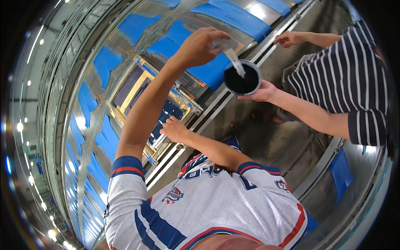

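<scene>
My left hand (204, 46) reaches far forward, its fingers closed on a whitish spatula (236, 62). The spatula's lower end dips into a round tub of black paste (243, 84). A co-worker's hand (263, 91) supports that tub from below. Closer to me, my right hand (176, 130) is curled at the near side of a printing screen frame (195, 109); what its fingers hold, if anything, is hidden. Inside the frame lie a dark surface and a yellow wooden bar (137, 89).
Blue fabric pieces (227, 16) lie along the long table at left and ahead. A metal rail (212, 114) runs along its edge. The co-worker in a striped shirt (333, 79) stands at right, another hand (290, 39) held out. A second table with blue fabric (341, 173) is behind.
</scene>
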Tool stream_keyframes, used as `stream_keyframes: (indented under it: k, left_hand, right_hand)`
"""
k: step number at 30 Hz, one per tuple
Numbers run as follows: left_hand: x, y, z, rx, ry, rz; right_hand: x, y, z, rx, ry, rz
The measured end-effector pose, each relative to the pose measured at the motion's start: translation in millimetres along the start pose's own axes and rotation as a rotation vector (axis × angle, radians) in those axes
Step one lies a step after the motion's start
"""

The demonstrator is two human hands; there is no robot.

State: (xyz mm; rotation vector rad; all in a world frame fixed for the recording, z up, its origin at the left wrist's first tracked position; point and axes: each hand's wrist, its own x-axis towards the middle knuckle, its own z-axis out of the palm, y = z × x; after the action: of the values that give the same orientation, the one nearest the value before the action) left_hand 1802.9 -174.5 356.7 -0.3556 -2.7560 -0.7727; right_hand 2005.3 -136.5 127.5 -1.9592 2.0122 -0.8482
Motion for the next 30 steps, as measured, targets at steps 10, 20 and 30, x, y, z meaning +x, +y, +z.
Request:
stream_keyframes:
  k: [10, 20, 30]
  left_hand:
    - [13, 38, 5, 0.521, -0.407, -0.164]
    - [33, 83, 13, -0.014, -0.504, 0.421]
    - [64, 37, 47, -0.126, -0.809, 0.167]
  right_hand:
    - [-8, -5, -2, -0.033, 0.049, 0.058]
    - [-11, -9, -5, -0.038, -0.002, 0.038]
    - [-9, -9, -1, 0.019, 0.019, 0.063]
